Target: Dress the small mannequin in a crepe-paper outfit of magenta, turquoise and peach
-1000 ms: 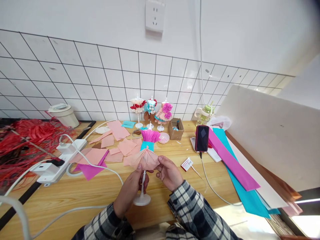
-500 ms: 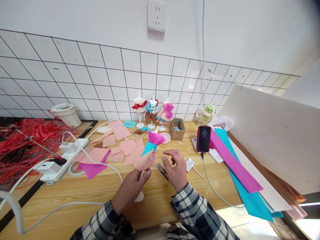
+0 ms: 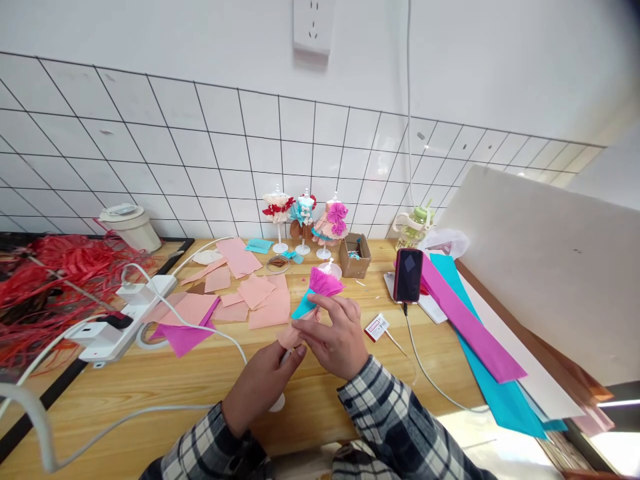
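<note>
My left hand (image 3: 261, 383) is closed round the white stem of a small dress form (image 3: 303, 305), whose round base shows below the fingers. Magenta crepe paper fans out at its top, with a turquoise band under it and pink paper lower down. The form leans to the right. My right hand (image 3: 340, 333) grips the pink paper at the form's side, its fingers laid across the turquoise and pink parts and hiding some of them. Behind stand dressed forms, one cream and red (image 3: 278, 208), one turquoise (image 3: 303, 213) and one pink and magenta (image 3: 332, 225).
Pink paper pieces (image 3: 270, 303) lie left of centre, beside a white power strip (image 3: 131, 320) with cables. At the back are a cardboard box (image 3: 355, 256) and a green bottle (image 3: 414, 227). A phone (image 3: 408, 277), a white tag (image 3: 377, 327) and long paper strips (image 3: 475, 327) lie right.
My right hand has moved left onto the form and taken hold of its pink paper. The form's top has shifted right and tilted more, and the dark snips are now hidden.
</note>
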### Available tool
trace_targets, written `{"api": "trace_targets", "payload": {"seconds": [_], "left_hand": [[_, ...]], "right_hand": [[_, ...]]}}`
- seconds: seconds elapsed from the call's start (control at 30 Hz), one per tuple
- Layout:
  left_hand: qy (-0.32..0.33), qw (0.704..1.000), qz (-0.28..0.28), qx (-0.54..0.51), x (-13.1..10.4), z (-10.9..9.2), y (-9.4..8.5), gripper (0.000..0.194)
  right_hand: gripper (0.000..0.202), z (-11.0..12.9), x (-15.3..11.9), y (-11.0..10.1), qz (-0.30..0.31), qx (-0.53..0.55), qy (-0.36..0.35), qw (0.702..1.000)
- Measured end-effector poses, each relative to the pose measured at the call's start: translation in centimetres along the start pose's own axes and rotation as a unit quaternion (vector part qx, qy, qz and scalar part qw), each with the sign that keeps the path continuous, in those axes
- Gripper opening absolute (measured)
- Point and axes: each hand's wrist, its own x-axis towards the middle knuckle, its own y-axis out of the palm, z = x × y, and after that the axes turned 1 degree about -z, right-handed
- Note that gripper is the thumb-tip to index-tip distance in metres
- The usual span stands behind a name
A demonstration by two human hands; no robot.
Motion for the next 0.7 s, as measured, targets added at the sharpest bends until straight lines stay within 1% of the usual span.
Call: {"api": "trace_targets", "payload": {"seconds": [0.17, 0.27, 0.4, 0.53, 0.63, 0.7], "left_hand": [[0.019, 0.999, 0.018, 0.020, 0.2, -0.1, -0.1, 0.038], [0.014, 0.998, 0.014, 0.054, 0.4, 0.5, 0.3, 0.035], [0.016, 0.995, 0.012, 0.098, 0.6, 1.4, 0.8, 0.033], [0.019, 0.995, 0.018, 0.098, 0.9, 1.8, 1.0, 0.034], [0.021, 0.997, 0.022, 0.072, 1.1, 2.2, 1.2, 0.031], [0.023, 0.999, 0.022, 0.038, 1.2, 2.4, 1.4, 0.029]], "right_hand": [[0.011, -0.1, 0.5, -0.1, 0.025, -0.001, -0.002, 1.000], [0.008, 0.2, 0.9, -0.2, 0.064, 0.010, 0.020, 0.998], [0.014, 0.6, 1.2, -0.3, 0.118, 0.019, 0.039, 0.992], [0.011, 0.5, 1.1, 0.2, 0.127, 0.025, 0.046, 0.991], [0.008, 0.4, 1.1, 0.5, 0.125, 0.028, 0.062, 0.990], [0.012, 0.4, 1.1, 0.7, 0.118, 0.022, 0.067, 0.990]]}}
